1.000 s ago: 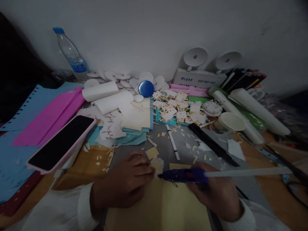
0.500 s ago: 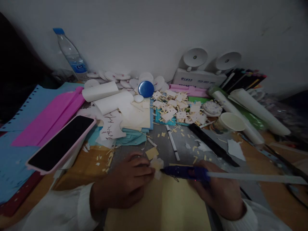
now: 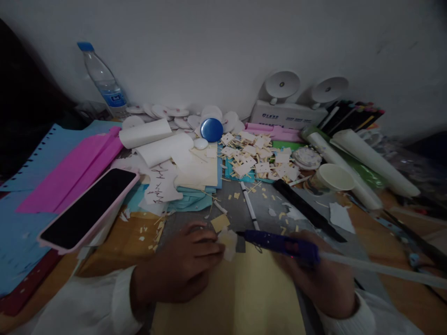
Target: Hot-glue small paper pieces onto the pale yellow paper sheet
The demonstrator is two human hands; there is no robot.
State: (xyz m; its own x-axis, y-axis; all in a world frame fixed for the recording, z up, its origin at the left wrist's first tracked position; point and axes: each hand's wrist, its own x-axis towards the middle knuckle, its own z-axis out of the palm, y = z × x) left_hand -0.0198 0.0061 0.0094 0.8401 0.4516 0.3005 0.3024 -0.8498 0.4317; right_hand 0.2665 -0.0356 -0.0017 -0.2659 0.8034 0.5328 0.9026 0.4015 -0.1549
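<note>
My right hand (image 3: 324,274) is wrapped round a dark blue hot glue gun (image 3: 279,244), its black nozzle pointing left. A long translucent glue stick (image 3: 384,267) sticks out of the gun's back end. With its fingers bent, my left hand (image 3: 190,260) pinches a small whitish, ragged-edged piece (image 3: 227,243) at the fingertips. The nozzle is a short way right of that piece. Under both hands lies a sheet of yellowish paper (image 3: 240,298). A small tan square (image 3: 220,223) rests just beyond the left fingers.
Behind the hands are a white pen (image 3: 249,204), a black bar (image 3: 309,209), a paper cup (image 3: 333,179) and a heap of small square paper figures (image 3: 247,156). To the left lie a phone (image 3: 91,207) and pink paper (image 3: 73,170). A water bottle (image 3: 104,79) stands by the wall.
My right hand has moved slightly right, drawing the glue gun's nozzle up and away from the whitish piece. The glue stick now slopes down more. My left hand has stayed in place.
</note>
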